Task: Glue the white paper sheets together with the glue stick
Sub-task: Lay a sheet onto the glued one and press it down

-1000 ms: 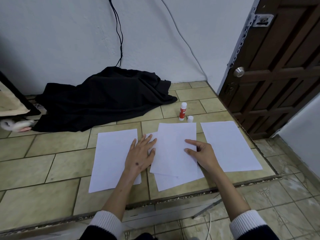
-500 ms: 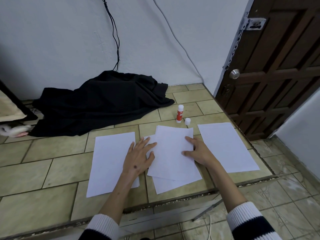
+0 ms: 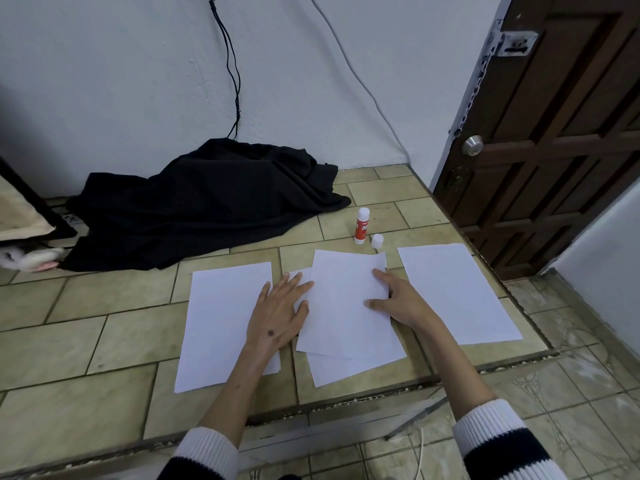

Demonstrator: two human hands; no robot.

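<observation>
Hands flat: left hand (image 3: pixel 279 315) and right hand (image 3: pixel 401 303) press top sheet (image 3: pixel 343 306).

We see two white sheets (image 3: pixel 341 313) overlapped askew at center, another sheet (image 3: pixel 221 320) at nine o'clock, one (image 3: pixel 457 292) at three, the uncapped glue stick (image 3: pixel 362 226) upright at twelve, its cap (image 3: pixel 377 241) beside it.

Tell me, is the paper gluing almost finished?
Partly. The red-and-white glue stick stands uncapped beside its small white cap. The left hand and right hand press the top white sheet onto the sheet beneath. The left white sheet and right white sheet lie separate.
</observation>
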